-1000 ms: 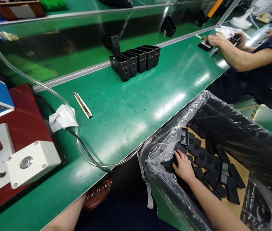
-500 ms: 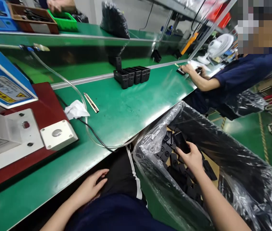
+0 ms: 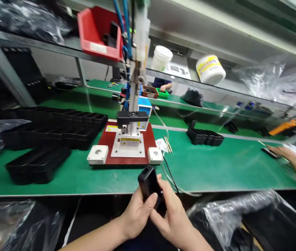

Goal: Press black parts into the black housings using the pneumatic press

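Hands meet low at six o'clock: left hand (image 3: 137, 212) and right hand (image 3: 172, 218) both close around a black plastic housing (image 3: 150, 186), just before the green bench (image 3: 215, 170). It looks light, rigid, smooth-sided; gripping its long edges seems safest.

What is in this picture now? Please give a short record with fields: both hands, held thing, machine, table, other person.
left hand: grips the black plastic part from the left
right hand: holds the same part from the right, lower end
machine: small press on a red base plate, behind the hands
table: green bench with black trays at left
other person: a hand at the far right edge
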### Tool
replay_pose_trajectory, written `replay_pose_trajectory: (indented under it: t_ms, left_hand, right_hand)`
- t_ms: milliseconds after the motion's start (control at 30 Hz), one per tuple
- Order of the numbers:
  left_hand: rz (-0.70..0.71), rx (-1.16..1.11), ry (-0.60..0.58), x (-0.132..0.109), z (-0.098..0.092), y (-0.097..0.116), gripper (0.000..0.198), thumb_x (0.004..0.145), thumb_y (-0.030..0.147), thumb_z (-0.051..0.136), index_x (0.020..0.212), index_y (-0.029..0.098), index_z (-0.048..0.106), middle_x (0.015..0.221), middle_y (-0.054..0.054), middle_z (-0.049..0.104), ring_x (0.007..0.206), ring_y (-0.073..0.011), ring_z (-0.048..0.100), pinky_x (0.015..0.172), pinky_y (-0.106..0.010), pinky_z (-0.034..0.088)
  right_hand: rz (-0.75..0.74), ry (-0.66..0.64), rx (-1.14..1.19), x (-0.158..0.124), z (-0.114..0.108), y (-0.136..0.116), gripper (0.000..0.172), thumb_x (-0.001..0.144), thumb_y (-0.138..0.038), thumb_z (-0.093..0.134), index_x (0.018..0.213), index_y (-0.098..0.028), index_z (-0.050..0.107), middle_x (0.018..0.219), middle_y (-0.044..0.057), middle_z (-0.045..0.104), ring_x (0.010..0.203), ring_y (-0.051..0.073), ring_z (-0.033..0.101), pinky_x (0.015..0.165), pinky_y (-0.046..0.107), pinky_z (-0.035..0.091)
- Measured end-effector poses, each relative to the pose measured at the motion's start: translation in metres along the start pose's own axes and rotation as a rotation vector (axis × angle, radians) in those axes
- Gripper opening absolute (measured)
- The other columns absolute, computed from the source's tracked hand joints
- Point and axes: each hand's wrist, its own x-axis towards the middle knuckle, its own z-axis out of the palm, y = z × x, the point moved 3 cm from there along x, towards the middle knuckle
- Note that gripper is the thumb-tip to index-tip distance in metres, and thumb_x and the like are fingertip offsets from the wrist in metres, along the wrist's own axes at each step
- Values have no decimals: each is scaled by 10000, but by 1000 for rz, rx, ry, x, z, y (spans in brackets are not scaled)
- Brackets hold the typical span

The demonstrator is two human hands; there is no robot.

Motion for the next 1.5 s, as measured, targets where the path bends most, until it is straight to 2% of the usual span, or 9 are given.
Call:
replay_pose_trajectory:
  t_ms: [100, 200, 300, 433, 633, 800, 967, 1133, 1500]
  left_hand:
    - [-207, -229, 51, -9, -32, 5, 447, 917, 566, 459, 1121, 177, 544, 1101, -128, 674, 866, -210, 679, 795, -339, 554]
    - [-389, -367, -141, -14, -47, 19, 450, 895, 568, 489, 1139, 191, 519, 806, -66, 691, 535, -146, 615, 497, -243, 471]
    - [-427, -358, -338, -17, -50, 37, 393, 833, 496, 606, 1069, 183, 624, 735, -35, 667, 592, -139, 614, 566, -233, 476]
    - [-447, -370, -283, -17, -57, 56, 338, 796, 471, 638, 1001, 203, 665, 896, -40, 659, 776, -166, 641, 666, -245, 497]
    - [170, 358, 172, 17, -92, 108, 552, 772, 441, 708, 1242, 227, 513, 1092, -99, 644, 945, -232, 649, 777, -335, 547]
    - [626, 805, 435, 77, -120, 156, 488, 792, 444, 674, 1178, 175, 545, 1198, -133, 605, 1145, -274, 566, 1015, -431, 452]
    - [558, 837, 538, 125, -148, 160, 440, 839, 419, 573, 1198, 167, 534, 1207, -120, 596, 1144, -263, 558, 1011, -441, 436]
    - [495, 652, 560, 140, -152, 142, 332, 883, 331, 463, 1137, 158, 588, 1122, -102, 640, 1067, -239, 581, 946, -403, 454]
    - [643, 406, 636, 155, -144, 126, 272, 881, 331, 435, 1013, 173, 613, 902, -39, 647, 803, -181, 580, 721, -292, 464]
  right_hand:
    - [-90, -230, -31, 22, -16, -8, 536, 901, -363, 618, 1386, -288, 401, 1181, 65, 612, 1027, 187, 632, 852, 269, 557]
    - [-261, -188, -135, 40, -33, -15, 625, 889, -463, 623, 1424, -252, 377, 1386, 138, 472, 1262, 265, 487, 1018, 381, 476]
    - [-419, -354, -78, 53, -22, -22, 771, 824, -573, 646, 1449, -231, 348, 1377, 158, 471, 1263, 274, 470, 1032, 394, 458]
    - [-426, -415, 157, 70, -3, -16, 676, 805, -574, 661, 1366, -262, 449, 1061, 70, 609, 951, 173, 599, 797, 264, 538]
    - [-411, -13, 159, 139, -21, 14, 546, 783, -560, 696, 1233, -270, 586, 1081, 72, 616, 982, 206, 614, 812, 316, 538]
    - [-456, 121, 118, 221, -28, 18, 506, 788, -555, 705, 1187, -252, 634, 1109, 77, 627, 1034, 229, 604, 895, 381, 513]
    - [-384, 71, 163, 276, -15, 39, 516, 757, -599, 714, 1117, -231, 670, 1061, 63, 646, 998, 213, 614, 911, 384, 499]
    - [-314, -6, 224, 285, -2, 55, 458, 826, -571, 653, 1103, -207, 684, 1050, 71, 664, 994, 211, 620, 911, 378, 489]
    - [-210, 291, 325, 277, 16, 63, 310, 974, -369, 463, 964, -235, 742, 917, 30, 710, 902, 185, 643, 805, 339, 505]
